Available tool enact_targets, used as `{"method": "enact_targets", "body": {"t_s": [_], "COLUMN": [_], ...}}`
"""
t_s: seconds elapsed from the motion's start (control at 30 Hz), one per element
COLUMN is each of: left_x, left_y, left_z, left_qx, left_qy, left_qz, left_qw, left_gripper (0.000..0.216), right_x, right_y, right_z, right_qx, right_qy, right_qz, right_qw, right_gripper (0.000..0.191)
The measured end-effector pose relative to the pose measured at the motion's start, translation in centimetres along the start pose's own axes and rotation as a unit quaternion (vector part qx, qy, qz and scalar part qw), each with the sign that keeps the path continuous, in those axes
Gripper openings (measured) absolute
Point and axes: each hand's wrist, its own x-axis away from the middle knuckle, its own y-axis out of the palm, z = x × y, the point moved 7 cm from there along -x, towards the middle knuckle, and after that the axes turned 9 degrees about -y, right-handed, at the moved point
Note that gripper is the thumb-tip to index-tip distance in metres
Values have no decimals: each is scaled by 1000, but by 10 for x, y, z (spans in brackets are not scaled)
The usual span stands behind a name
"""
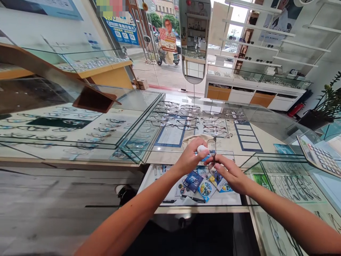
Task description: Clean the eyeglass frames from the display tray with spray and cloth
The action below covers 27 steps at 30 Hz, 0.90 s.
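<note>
My left hand [191, 155] is closed around a small white bottle [201, 148], tipped toward my other hand. My right hand [231, 173] pinches a pair of thin clear-framed glasses [212, 153], held just under the bottle. Both hands hover above the glass top of a display counter [149, 156]. A beige cloth [195, 138] lies on the glass just beyond them.
Rows of spectacle frames [183, 119] fill the glass showcases. An open drawer [198, 186] below holds leaflets and a pen. A calculator [321, 156] sits at the right, a potted plant [326, 106] beyond it. A tall mirror [194, 39] stands at the back.
</note>
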Motion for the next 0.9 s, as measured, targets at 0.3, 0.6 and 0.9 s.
{"method": "enact_targets", "body": {"t_s": [0.3, 0.6, 0.9], "left_x": [1, 7, -20], "left_y": [-3, 14, -50], "left_z": [-1, 3, -31], "left_qx": [0, -66, -4], "left_qy": [-2, 45, -5], "left_qz": [12, -60, 143], "left_qw": [1000, 995, 990], "left_gripper": [45, 38, 24], "right_x": [-5, -7, -5], "right_y": [-19, -24, -30], "right_z": [13, 13, 12], "right_qx": [-58, -48, -45], "right_qy": [24, 34, 39], "right_qz": [106, 131, 145], "right_qw": [992, 990, 988], "right_gripper": [46, 49, 46]}}
